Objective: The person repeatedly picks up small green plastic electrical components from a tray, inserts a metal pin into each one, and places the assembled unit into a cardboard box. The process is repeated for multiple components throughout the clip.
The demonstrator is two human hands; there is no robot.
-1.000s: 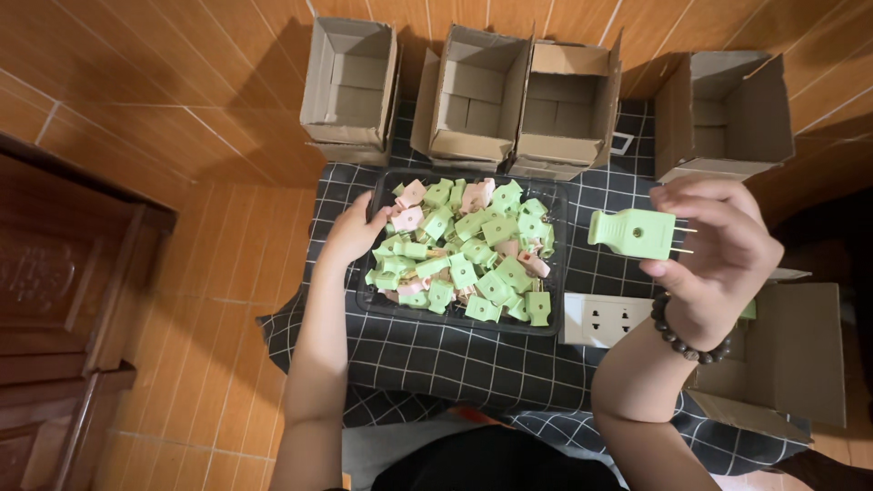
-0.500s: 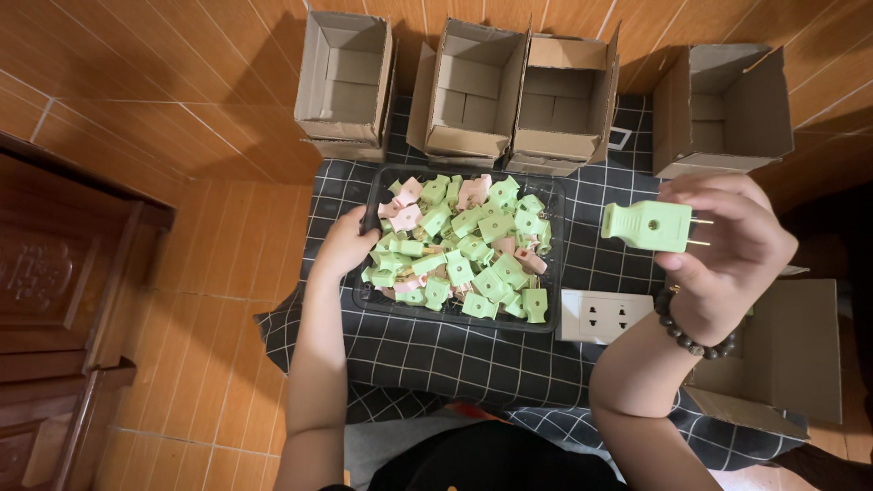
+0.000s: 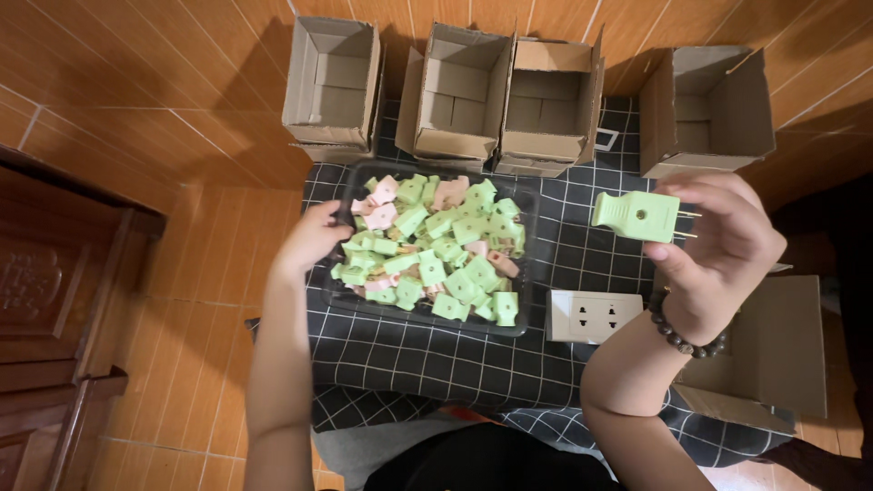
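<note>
A green plug (image 3: 636, 215) pinched in a raised right hand (image 3: 718, 250), above a checked cloth (image 3: 455, 364).

The plug is pale green and blocky, with metal prongs pointing into the fingers. The left hand (image 3: 314, 238) curls over the edge of a black tray (image 3: 523, 273) heaped with green and pink plugs (image 3: 432, 255). A white socket (image 3: 596, 315) lies beside the tray. Four open brown boxes (image 3: 532, 100) stand in a row behind, and another box (image 3: 773, 350) lies at right.
</note>
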